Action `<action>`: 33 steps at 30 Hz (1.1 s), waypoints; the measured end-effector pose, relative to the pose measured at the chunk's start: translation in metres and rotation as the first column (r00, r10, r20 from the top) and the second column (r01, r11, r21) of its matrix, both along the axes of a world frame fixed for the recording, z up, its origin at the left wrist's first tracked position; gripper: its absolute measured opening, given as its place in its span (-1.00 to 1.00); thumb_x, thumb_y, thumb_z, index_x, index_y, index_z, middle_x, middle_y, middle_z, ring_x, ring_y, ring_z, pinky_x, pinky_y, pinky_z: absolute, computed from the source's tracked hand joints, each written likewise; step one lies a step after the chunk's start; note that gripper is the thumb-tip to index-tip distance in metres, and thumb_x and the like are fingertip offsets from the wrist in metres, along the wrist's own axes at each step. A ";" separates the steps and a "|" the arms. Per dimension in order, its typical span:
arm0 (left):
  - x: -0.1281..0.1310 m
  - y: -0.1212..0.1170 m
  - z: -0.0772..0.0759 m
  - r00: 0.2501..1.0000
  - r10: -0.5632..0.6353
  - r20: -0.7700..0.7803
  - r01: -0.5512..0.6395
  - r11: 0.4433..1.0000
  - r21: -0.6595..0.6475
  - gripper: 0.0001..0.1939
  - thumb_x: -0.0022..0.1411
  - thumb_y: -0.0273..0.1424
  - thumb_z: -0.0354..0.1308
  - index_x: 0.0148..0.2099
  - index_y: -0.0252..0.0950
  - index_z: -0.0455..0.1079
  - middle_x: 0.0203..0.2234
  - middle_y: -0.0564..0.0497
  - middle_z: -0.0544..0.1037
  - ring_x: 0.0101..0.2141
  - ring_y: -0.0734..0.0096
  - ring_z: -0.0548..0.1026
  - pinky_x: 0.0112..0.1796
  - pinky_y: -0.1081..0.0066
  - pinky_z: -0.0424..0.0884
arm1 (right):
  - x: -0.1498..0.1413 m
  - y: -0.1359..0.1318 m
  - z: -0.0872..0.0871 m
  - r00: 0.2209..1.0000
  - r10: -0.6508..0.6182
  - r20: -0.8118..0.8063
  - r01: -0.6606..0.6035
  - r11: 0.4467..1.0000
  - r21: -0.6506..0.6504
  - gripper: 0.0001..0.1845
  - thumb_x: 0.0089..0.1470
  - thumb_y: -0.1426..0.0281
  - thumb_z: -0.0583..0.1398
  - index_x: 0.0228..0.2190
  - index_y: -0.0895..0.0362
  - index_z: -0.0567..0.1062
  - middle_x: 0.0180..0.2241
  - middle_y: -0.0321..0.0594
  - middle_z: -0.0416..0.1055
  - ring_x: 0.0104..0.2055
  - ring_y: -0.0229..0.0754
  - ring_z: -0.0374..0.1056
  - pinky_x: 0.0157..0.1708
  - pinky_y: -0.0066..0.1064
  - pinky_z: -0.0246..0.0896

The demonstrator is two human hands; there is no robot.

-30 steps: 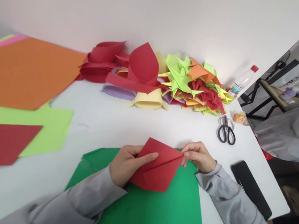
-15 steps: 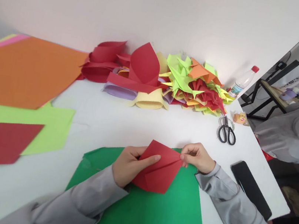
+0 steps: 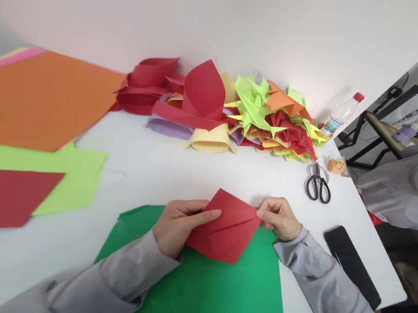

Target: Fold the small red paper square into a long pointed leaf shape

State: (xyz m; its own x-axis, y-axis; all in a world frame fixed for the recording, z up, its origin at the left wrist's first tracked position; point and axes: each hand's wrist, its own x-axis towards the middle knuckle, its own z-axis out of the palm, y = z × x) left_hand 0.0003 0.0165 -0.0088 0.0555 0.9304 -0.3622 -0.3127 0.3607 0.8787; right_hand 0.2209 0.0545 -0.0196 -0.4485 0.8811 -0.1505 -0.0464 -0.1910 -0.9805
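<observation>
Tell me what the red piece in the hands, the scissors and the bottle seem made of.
Red piece: matte paper or thin card, judging by its straight creases and flat faces.
Scissors: dark grey blades, probably metal; smooth black handles, plastic or coated metal.
Bottle: likely clear, smooth plastic, since its upper part is see-through, though glass isn't ruled out.

White bag (image 3: 412, 106): lettering blurred, unreadable; bottle label (image 3: 330, 126): print too small to read.
</observation>
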 end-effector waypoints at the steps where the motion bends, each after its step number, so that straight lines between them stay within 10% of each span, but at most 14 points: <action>1: 0.000 0.000 0.000 0.999 -0.002 0.035 0.003 1.000 -0.019 -0.73 -0.22 -0.33 0.40 -0.38 -0.33 0.59 -0.52 -0.03 0.62 -0.48 0.28 0.55 -0.41 0.41 0.49 | 0.000 0.000 -0.001 1.000 -0.007 -0.023 0.007 1.000 -0.008 -0.67 -0.15 0.25 0.33 -0.65 0.19 0.37 -0.82 -0.49 0.17 -0.78 -0.48 -0.05 -0.75 -0.60 -0.21; 13: 0.000 0.004 0.002 0.983 -0.066 0.174 0.071 0.997 -0.026 -0.65 -0.18 -0.26 0.40 -0.32 -0.37 0.58 -0.47 -0.09 0.63 -0.42 0.18 0.58 -0.34 0.33 0.52 | 0.001 0.002 0.001 0.991 -0.032 -0.128 0.030 0.999 -0.019 -0.66 -0.18 0.29 0.35 -0.69 0.19 0.35 -0.86 -0.50 0.11 -0.80 -0.49 -0.10 -0.76 -0.58 -0.22; 25: 0.000 0.005 -0.006 0.989 -0.073 -0.132 0.077 0.997 0.027 -0.51 -0.33 -0.27 0.46 -0.28 -0.41 0.54 -0.47 -0.08 0.63 -0.49 0.21 0.55 -0.45 0.31 0.52 | -0.007 0.002 -0.001 0.965 -0.229 -0.128 0.233 0.972 0.015 -0.56 -0.14 0.15 0.34 -0.72 0.18 0.34 -0.84 -0.45 0.18 -0.79 -0.46 0.01 -0.76 -0.58 -0.13; 33: 0.002 0.004 -0.008 0.976 -0.005 -0.216 0.024 0.996 0.083 -0.50 -0.28 -0.22 0.43 -0.26 -0.42 0.53 -0.42 -0.11 0.63 -0.44 0.19 0.56 -0.42 0.32 0.52 | -0.012 -0.004 0.008 0.994 -0.085 0.071 0.082 0.996 0.042 -0.66 -0.29 0.22 0.41 -0.62 0.21 0.46 -0.72 -0.35 0.39 -0.72 -0.40 0.23 -0.69 -0.58 0.14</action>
